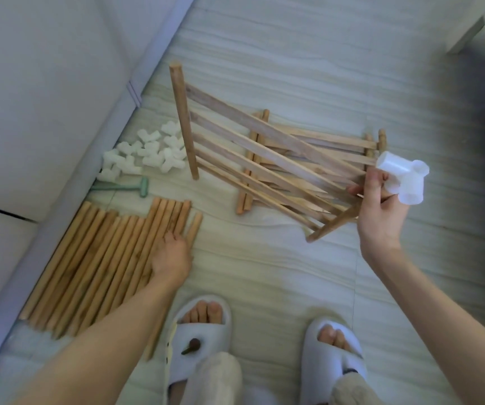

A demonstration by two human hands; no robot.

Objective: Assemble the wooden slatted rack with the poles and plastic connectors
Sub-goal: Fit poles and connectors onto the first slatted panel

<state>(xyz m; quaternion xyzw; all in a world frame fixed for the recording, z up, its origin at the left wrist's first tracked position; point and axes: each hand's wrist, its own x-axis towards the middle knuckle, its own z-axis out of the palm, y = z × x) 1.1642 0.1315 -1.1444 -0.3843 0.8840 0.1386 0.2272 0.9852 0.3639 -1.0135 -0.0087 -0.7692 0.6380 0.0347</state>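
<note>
A wooden slatted panel (253, 159) stands tilted on the floor, its near rail lifted at the right. My right hand (380, 211) grips that rail's end and also holds a white plastic connector (404, 179), whose tubes stick out past the fingers. A second slatted panel (317, 141) lies flat beneath the tilted one. Several loose wooden poles (104, 258) lie side by side at the lower left. My left hand (171, 255) rests on the right part of that row, fingers down among the poles. A heap of white connectors (148, 154) sits by the wall.
A small green mallet (127, 187) lies between the connector heap and the poles. A pale wall and baseboard (45, 112) run along the left. My feet in grey slippers (200, 334) stand at the bottom. A white furniture edge (466, 36) is at the top right.
</note>
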